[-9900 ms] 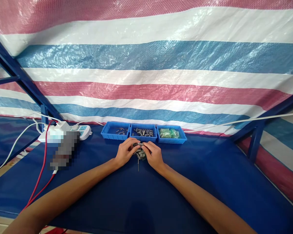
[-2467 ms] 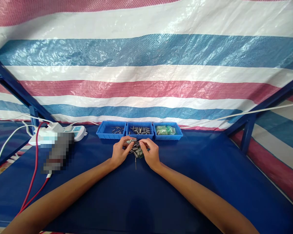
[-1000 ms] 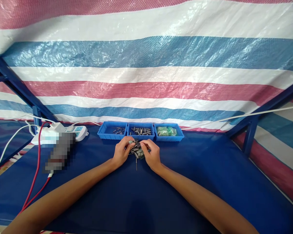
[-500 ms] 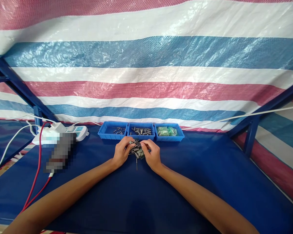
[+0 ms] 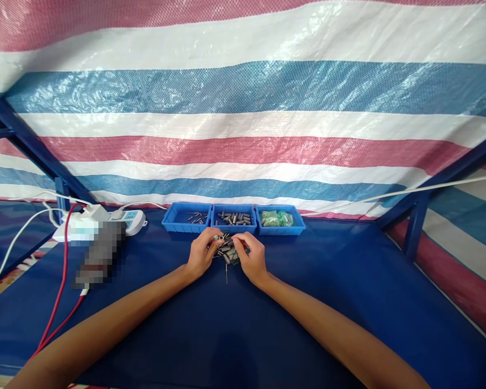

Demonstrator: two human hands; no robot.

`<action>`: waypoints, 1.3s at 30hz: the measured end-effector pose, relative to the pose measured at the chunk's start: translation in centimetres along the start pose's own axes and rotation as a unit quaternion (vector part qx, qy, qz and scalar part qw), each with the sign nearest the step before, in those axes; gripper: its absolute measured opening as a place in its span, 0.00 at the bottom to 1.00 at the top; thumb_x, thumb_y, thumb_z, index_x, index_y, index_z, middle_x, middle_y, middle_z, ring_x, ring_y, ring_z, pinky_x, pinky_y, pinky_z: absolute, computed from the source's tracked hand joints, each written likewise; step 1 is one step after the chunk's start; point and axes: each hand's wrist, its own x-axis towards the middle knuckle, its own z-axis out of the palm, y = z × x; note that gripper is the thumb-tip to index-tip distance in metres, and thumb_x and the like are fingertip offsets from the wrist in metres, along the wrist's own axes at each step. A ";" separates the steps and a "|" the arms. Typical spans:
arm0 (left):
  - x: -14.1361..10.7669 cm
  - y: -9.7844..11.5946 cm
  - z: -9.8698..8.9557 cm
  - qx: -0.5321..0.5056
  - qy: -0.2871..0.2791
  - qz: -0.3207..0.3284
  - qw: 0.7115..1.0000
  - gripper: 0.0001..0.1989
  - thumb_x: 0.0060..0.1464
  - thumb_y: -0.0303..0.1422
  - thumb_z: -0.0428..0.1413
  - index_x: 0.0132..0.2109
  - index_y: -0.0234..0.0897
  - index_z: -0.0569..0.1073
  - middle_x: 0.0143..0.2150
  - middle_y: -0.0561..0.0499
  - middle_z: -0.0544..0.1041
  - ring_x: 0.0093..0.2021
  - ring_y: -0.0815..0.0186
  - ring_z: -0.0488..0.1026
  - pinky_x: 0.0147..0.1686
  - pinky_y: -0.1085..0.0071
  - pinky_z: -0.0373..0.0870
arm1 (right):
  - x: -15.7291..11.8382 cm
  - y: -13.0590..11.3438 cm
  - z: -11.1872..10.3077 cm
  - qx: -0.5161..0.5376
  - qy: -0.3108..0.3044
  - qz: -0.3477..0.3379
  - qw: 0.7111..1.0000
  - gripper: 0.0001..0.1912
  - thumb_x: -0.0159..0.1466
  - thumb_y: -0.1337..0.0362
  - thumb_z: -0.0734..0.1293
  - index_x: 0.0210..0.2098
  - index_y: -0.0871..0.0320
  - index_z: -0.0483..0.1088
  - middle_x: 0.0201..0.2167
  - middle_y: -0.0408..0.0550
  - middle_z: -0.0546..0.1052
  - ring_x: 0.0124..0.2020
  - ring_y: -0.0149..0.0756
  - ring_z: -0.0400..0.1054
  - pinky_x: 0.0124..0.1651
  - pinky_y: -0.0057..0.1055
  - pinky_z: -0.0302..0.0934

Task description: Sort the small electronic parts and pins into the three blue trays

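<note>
My left hand [image 5: 201,253] is closed in a pinch at the left side of a pile of small grey and dark metal parts [image 5: 228,255]. A small light ring-shaped piece [image 5: 221,237] shows at its fingertips. Opposite it, my right hand [image 5: 251,255] has thumb and fingers pressed together over the pile's right side; whatever they grip is hidden. A thin pin like a rivet [image 5: 227,273] sticks out of the pile towards me. Some greenish bits lie among the parts.
Behind the hands stand three blue bins: the left bin [image 5: 174,227] with thin pins, the middle bin [image 5: 234,229] with dark cylinders, the right bin [image 5: 281,230] with green-tinted bags. A power strip [image 5: 133,220], red cable [image 5: 60,281] and blurred dark object [image 5: 101,251] lie left on the blue table [image 5: 328,281].
</note>
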 end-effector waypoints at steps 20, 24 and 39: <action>0.3 1.2 -0.2 -0.029 -0.021 -0.042 0.998 0.08 0.60 0.34 0.50 0.45 0.37 0.69 0.42 0.48 0.73 0.34 0.70 0.73 0.34 0.75 0.72 | 0.0 0.0 0.0 0.006 0.000 -0.006 1.000 0.10 0.66 0.62 0.60 0.36 0.59 0.71 0.28 0.45 0.70 0.27 0.31 0.64 0.31 0.27 0.58; 0.3 1.4 -0.2 -0.030 -0.032 -0.054 0.998 0.09 0.61 0.34 0.49 0.46 0.38 0.69 0.44 0.47 0.74 0.34 0.69 0.74 0.34 0.75 0.72 | 0.0 0.0 0.0 0.001 -0.001 -0.004 1.000 0.11 0.66 0.62 0.59 0.36 0.58 0.71 0.28 0.45 0.71 0.27 0.31 0.64 0.32 0.27 0.58; -0.3 0.1 0.0 -0.021 -0.013 -0.060 0.998 0.09 0.61 0.35 0.50 0.46 0.37 0.68 0.31 0.53 0.74 0.26 0.73 0.71 0.25 0.79 0.66 | -0.1 0.1 0.0 0.007 0.003 -0.010 1.000 0.11 0.66 0.63 0.59 0.42 0.57 0.71 0.30 0.46 0.71 0.28 0.32 0.65 0.32 0.28 0.59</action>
